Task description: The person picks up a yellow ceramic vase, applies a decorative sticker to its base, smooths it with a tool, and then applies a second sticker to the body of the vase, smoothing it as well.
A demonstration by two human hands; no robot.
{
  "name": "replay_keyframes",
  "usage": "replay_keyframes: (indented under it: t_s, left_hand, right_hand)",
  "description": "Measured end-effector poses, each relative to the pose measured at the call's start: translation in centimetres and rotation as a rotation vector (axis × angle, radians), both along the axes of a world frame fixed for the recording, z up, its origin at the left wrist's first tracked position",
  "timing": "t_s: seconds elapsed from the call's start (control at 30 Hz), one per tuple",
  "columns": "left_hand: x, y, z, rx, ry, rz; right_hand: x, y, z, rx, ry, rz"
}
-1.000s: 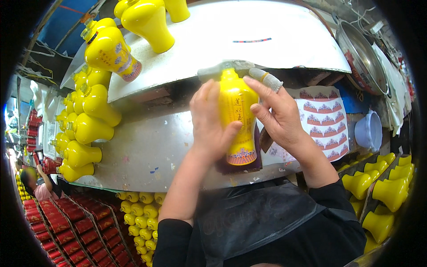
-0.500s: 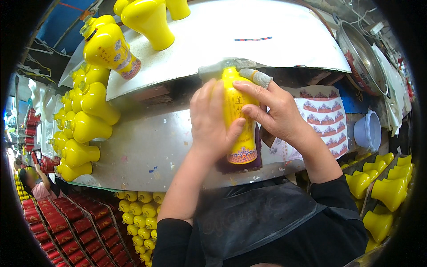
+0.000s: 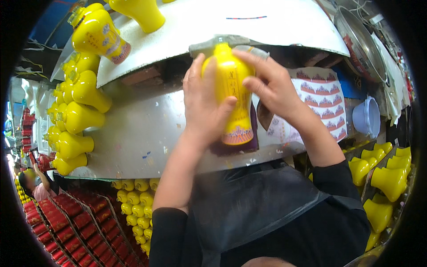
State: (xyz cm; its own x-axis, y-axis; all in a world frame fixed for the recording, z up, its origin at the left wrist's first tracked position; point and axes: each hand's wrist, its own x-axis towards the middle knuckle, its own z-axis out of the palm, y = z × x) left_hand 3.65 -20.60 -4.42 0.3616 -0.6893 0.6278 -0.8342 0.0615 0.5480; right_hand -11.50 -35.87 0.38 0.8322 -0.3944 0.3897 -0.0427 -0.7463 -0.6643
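A glossy yellow bottle [image 3: 233,95] with dark characters down its front and a patterned band round its base lies between my hands, its neck pointing away from me. My left hand [image 3: 202,100] is pressed along its left side, blurred by motion, with the thumb across the front. On the right side, my right hand [image 3: 278,86] grips the bottle near the shoulder with index finger and thumb; a pale finger cover [image 3: 252,51] shows on one finger. The bottle's neck rests by a grey cloth-like pad [image 3: 202,46]. Below its base lies a dark purple mat [image 3: 231,150].
A sheet of patterned decals [image 3: 318,95] lies right of my hands, with a pale blue bucket [image 3: 367,118] beyond. A thin decal strip [image 3: 246,18] sits on the white board [image 3: 289,33]. Yellow bottles [image 3: 80,118] line the left side; red boxes [image 3: 80,218] fill the lower left.
The whole view has shifted, so the table and bottles appear higher in the picture. Both hands stay on the bottle; my right index finger is slightly nearer its neck.
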Motion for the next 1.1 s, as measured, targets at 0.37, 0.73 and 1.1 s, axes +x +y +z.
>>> replay_keyframes:
  t_s: [0.37, 0.73, 1.1]
  left_hand:
    - [-3.6, 3.6, -2.3, 0.004, 0.825, -0.179]
    - [-3.6, 3.5, -2.1, -0.045, 0.948, -0.222]
    - [-3.5, 3.5, -2.4, -0.03, 0.917, -0.23]
  right_hand:
    - [-2.9, 3.5, -3.2, 0.685, 0.175, 0.0]
    - [-2.7, 4.0, -3.8, 0.652, 0.149, -0.037]
    - [-2.8, 4.0, -4.0, 0.702, 0.111, -0.02]
